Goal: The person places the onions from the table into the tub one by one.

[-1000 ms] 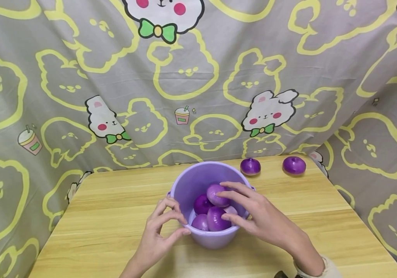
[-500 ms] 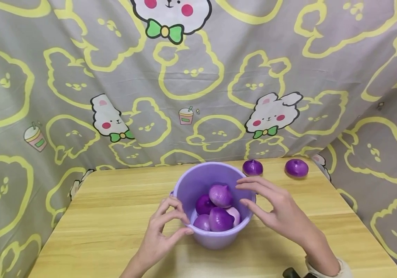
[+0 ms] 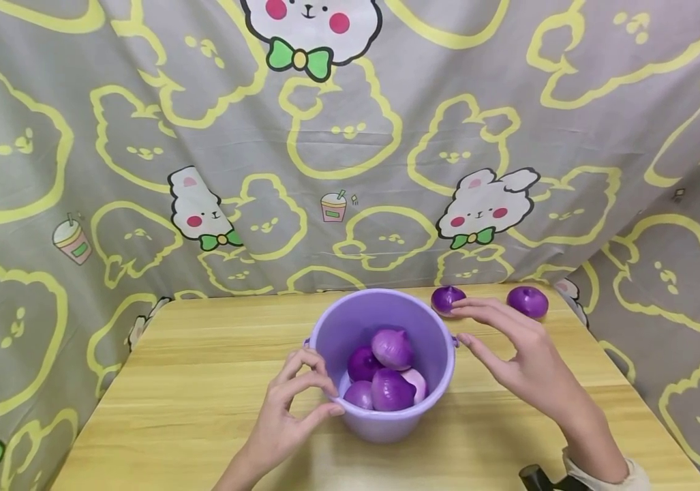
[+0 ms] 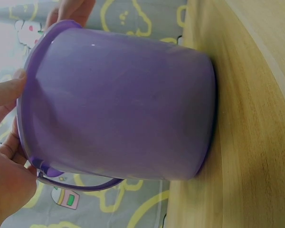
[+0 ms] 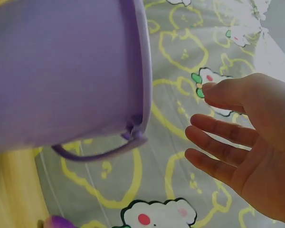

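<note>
1. Head view: a purple bucket stands upright on the wooden bench, its mouth facing the camera.
2. Head view: the left hand has its grip on the near-left part of the bucket's rim, thumb outside and fingertips at the edge.
3. Head view: five rounded onions show inside the bucket, heaped together: a glossy front onion, a pointed upper onion, a darker one, a lighter one at the left and a pale one partly covered at the right.
4. Head view: the right hand has a released grip, empty, thumb and fingers apart, just right of the bucket. Its fingertips overlap the edge of a dark onion at the back of the bench; whether they touch it, I cannot tell. A second loose onion lies farther right, before the patterned curtain.
5. Left wrist view: the left thumb presses the rim; the handle hangs down the bucket's side. Some right-hand fingers show beyond the rim.
6. Right wrist view: the right hand's fingers spread clear of the bucket, holding nothing.
</note>
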Motion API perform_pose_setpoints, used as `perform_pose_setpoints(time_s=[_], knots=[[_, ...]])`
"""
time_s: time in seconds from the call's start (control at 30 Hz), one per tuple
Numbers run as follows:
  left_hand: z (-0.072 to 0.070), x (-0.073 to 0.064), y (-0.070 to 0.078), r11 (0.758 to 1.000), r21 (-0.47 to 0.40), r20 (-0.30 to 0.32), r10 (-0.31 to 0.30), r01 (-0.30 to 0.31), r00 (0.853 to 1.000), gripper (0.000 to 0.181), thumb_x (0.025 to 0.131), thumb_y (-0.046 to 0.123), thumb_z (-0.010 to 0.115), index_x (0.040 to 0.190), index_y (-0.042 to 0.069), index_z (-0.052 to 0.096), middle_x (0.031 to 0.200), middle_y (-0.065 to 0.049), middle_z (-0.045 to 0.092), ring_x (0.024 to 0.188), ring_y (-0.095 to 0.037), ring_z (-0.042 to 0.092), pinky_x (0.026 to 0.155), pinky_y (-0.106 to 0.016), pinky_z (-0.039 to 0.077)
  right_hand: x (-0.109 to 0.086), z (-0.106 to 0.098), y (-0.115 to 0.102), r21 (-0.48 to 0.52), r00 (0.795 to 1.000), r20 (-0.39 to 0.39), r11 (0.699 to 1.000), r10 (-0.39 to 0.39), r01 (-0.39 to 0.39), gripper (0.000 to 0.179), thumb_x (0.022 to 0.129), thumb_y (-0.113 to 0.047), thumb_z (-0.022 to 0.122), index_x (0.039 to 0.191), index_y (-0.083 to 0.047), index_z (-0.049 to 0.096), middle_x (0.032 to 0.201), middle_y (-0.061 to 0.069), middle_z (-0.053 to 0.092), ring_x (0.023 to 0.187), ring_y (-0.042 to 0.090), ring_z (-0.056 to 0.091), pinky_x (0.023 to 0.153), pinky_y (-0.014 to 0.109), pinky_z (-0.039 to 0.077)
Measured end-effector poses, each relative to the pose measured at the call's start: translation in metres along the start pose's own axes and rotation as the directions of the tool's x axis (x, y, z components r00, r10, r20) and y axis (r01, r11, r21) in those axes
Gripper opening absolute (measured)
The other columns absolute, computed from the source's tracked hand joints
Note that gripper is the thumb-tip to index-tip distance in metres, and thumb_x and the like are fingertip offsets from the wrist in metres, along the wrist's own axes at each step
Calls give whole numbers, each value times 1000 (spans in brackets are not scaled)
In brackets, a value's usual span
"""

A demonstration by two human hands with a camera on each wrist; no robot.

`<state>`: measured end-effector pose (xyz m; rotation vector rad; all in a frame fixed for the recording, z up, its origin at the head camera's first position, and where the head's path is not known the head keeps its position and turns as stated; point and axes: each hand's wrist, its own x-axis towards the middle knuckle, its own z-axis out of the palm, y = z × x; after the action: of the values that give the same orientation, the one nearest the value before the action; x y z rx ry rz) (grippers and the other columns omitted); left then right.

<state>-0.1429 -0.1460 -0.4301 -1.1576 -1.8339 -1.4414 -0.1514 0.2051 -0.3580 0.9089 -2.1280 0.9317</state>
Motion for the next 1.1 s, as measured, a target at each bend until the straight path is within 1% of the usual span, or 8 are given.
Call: perform_pose_setpoints(time_s=[0.13,0.37,0.57,0.73,0.8,0.87,0.97,1.1], knots=[[-1,0,0,1000,1,-3,2,-2,1000,19,80,10,86,91,10,70,99,-7,56,107,-26,52,122,-48,28,0,-1,11,-25,1000,-15,1000,2,-3,58,73,10,84,126,-9,71,124,4,70,117,21,65,104,18,46],[0,-1,0,1000,4,4,-5,5,1000,20,80,10,86,91,11,70,100,-6,56,107,-27,52,120,-46,31,-2,-4,25,-57,995,27,994,92,-90,53,79,7,83,127,-12,70,127,4,68,118,14,63,98,15,49],[0,-1,-1,1000,9,4,-7,7,1000,20,80,10,87,91,11,70,101,-6,56,107,-27,52,118,-44,33,3,-4,36,-60,1000,-16,998,22,-23,55,75,10,83,125,-10,71,124,6,69,115,16,64,96,16,50],[0,-3,-2,1000,10,3,-15,15,1000,21,79,10,87,92,11,70,101,-6,57,107,-28,52,120,-46,30,4,-5,44,-102,998,-11,993,54,-55,50,78,7,83,124,-7,71,125,5,69,114,15,63,95,14,49],[0,-3,-2,1000,8,3,-14,14,1000,21,79,10,87,92,11,70,101,-6,56,107,-27,52,121,-47,29,3,-6,48,-130,997,-8,988,82,-82,47,80,4,83,124,-8,71,125,3,69,110,14,63,90,12,49],[0,-3,-2,1000,6,3,-11,11,1000,21,79,9,87,92,11,70,101,-6,56,107,-27,52,122,-48,28,3,-6,51,-161,996,-11,982,93,-94,46,81,2,83,124,-8,71,125,3,69,104,13,63,78,12,47],[0,-2,-1,1000,6,3,-9,9,1000,21,79,9,87,92,11,70,100,-6,56,107,-26,52,122,-48,27,4,-4,57,-197,996,-16,976,92,-93,45,82,1,82,124,-8,70,124,5,69,98,15,63,66,15,43],[0,-2,-1,1000,9,3,-6,6,1000,20,80,10,87,92,11,70,101,-6,56,107,-26,52,122,-48,29,4,-2,67,-218,994,-15,970,109,-110,45,83,0,81,126,-7,69,125,6,69,101,18,64,65,16,43]])
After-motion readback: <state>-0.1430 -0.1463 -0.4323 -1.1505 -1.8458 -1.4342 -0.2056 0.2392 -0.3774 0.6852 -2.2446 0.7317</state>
